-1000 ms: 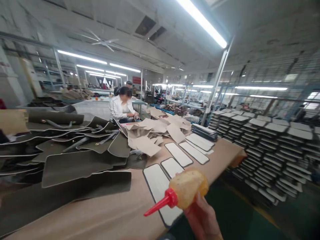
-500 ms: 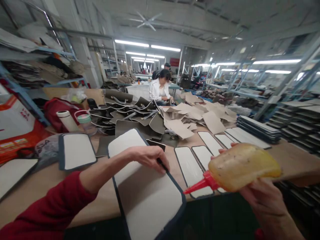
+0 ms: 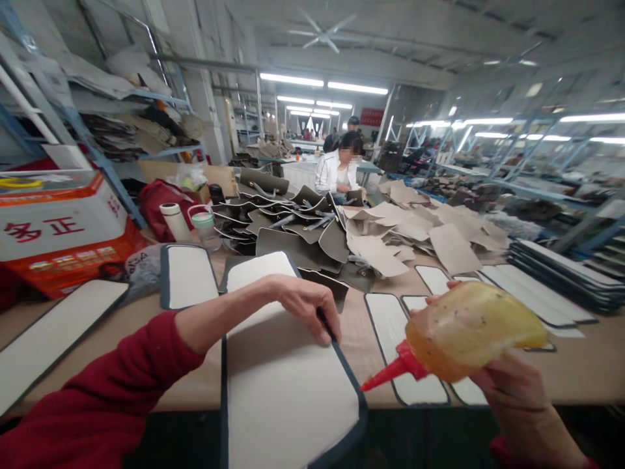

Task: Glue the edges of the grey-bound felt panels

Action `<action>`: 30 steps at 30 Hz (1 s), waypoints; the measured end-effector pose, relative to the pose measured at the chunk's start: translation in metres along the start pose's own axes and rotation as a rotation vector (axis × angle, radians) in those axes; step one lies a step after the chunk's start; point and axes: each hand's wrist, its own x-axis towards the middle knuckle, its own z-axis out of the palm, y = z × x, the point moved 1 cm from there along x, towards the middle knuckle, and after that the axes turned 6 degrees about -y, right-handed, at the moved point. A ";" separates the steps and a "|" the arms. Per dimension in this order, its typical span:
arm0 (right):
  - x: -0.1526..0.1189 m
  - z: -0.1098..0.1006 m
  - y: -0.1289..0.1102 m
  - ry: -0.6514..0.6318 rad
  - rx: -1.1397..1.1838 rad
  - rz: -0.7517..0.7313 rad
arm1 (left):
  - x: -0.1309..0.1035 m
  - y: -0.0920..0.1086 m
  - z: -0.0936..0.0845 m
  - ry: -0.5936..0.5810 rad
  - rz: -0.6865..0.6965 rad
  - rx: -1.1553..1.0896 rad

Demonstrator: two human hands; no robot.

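Observation:
My left hand [image 3: 310, 309] reaches over a long white panel [image 3: 288, 391] with a dark edge and pinches its right edge. The panel's near end juts past the table's front edge. In my right hand [image 3: 512, 384] is a yellowish squeeze bottle [image 3: 473, 329], held on its side. Its red nozzle [image 3: 395, 368] points left, and the tip is at the panel's dark right border; whether it touches cannot be told. Under and behind the bottle, narrow white panels [image 3: 385, 326] with dark rims lie on the brown table [image 3: 576, 371].
Dark pieces [image 3: 303, 247] and beige pieces [image 3: 454, 247] are heaped behind. Stacked panels [image 3: 566, 273] stand at right. A white flask [image 3: 176, 223], a lidded cup [image 3: 204, 225] and an orange-white box [image 3: 58, 228] are at left. A person [image 3: 336, 172] sits beyond the heaps.
The view has turned left, so the background sits further right. My hands still hold the panel and the bottle, with the nozzle tip still by the panel's right border.

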 end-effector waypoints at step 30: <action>0.009 0.026 0.005 -0.216 0.102 0.000 | -0.028 -0.038 -0.013 0.074 0.050 -0.027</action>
